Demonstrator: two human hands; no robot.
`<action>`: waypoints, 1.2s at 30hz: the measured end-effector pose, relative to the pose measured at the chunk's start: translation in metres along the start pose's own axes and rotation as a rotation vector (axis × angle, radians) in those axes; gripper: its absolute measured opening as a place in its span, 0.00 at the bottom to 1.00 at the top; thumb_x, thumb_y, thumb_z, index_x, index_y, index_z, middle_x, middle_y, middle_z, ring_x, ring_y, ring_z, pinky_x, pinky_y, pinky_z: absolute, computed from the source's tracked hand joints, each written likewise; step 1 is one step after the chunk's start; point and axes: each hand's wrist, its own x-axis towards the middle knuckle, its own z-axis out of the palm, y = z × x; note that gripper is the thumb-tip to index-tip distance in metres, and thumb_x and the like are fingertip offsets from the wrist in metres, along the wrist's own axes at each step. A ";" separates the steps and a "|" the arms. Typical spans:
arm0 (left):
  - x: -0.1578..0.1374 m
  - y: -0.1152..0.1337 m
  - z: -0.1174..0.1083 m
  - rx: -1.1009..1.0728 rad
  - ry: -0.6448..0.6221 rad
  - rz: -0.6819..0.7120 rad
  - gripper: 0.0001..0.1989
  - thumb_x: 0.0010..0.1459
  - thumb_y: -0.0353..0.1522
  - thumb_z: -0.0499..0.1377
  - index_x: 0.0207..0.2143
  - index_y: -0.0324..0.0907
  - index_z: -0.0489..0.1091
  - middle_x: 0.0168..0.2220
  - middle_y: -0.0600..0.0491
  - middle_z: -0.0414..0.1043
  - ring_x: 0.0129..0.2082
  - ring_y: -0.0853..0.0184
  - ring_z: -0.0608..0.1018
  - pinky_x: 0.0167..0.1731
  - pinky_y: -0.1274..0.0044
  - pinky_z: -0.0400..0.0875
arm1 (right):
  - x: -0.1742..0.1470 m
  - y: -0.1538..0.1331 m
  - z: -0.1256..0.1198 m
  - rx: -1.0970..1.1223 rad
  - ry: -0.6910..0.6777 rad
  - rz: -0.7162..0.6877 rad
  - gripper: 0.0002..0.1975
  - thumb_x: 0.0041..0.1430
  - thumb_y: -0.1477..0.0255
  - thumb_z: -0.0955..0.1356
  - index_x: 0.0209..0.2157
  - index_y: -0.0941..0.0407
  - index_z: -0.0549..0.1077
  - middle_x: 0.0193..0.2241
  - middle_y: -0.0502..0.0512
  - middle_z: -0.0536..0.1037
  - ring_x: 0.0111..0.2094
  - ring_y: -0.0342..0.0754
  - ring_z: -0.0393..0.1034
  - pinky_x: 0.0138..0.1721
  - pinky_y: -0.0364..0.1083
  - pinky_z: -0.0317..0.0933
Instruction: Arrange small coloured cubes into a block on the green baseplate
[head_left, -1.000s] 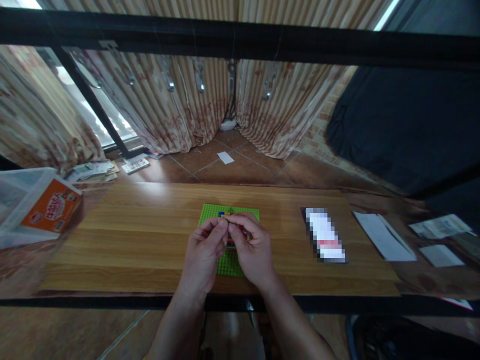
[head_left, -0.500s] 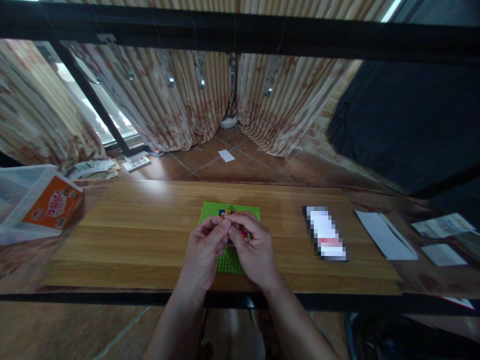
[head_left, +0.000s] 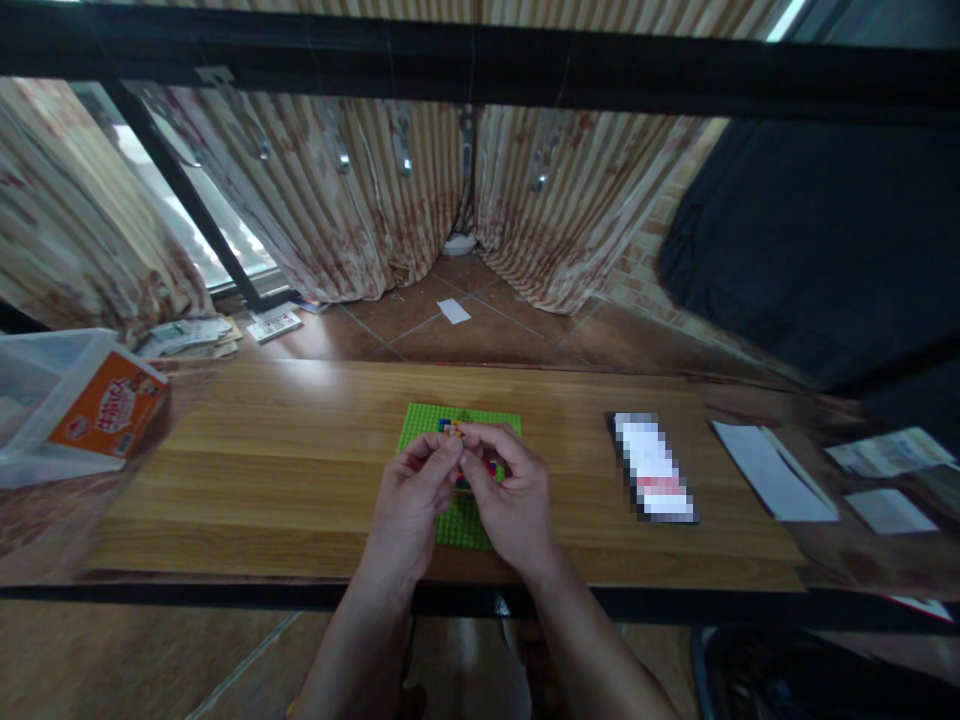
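A green studded baseplate (head_left: 465, 532) lies on the wooden board, with small coloured building bricks (head_left: 445, 426) on it, partly covered by my hands. Over the plate, my left hand (head_left: 414, 490) is closed, its thumb and index finger pinched together. My right hand (head_left: 510, 492) meets it from the other side, thumb and fingers also pinched, with the fingertips of both hands almost touching. What sits between the fingertips is too small and hidden to make out, though a speck of yellow and orange shows just behind them.
A phone (head_left: 652, 468) lies on the wooden board (head_left: 270, 470) to the right. At the far left stands a clear plastic tub (head_left: 45, 400) with an orange label. Papers (head_left: 776, 472) lie right of the board, and a dark bar (head_left: 225, 598) runs along the front edge.
Both hands keep nearly the same place over the plate. The right fingers have shifted slightly, and a little more of the yellow and orange bit shows behind the fingertips.
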 end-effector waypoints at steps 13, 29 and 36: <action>0.002 0.000 -0.003 0.222 0.086 0.257 0.05 0.45 0.29 0.68 0.29 0.39 0.77 0.27 0.55 0.74 0.26 0.72 0.72 0.28 0.81 0.66 | -0.001 0.003 0.002 -0.030 0.030 -0.002 0.13 0.60 0.76 0.66 0.45 0.51 0.72 0.32 0.48 0.78 0.32 0.45 0.74 0.36 0.45 0.69; 0.028 0.002 -0.046 0.426 0.241 0.324 0.05 0.46 0.32 0.66 0.26 0.40 0.76 0.27 0.55 0.74 0.27 0.71 0.71 0.31 0.79 0.64 | 0.004 0.017 -0.017 -0.130 0.168 0.020 0.06 0.62 0.70 0.69 0.38 0.52 0.78 0.36 0.52 0.81 0.36 0.48 0.75 0.38 0.46 0.69; 0.042 -0.003 -0.046 0.515 0.216 0.302 0.02 0.45 0.31 0.65 0.25 0.41 0.77 0.25 0.55 0.75 0.28 0.69 0.73 0.32 0.77 0.65 | 0.007 0.022 -0.025 -0.144 0.187 0.111 0.08 0.61 0.68 0.69 0.38 0.54 0.79 0.35 0.54 0.81 0.35 0.49 0.75 0.38 0.48 0.68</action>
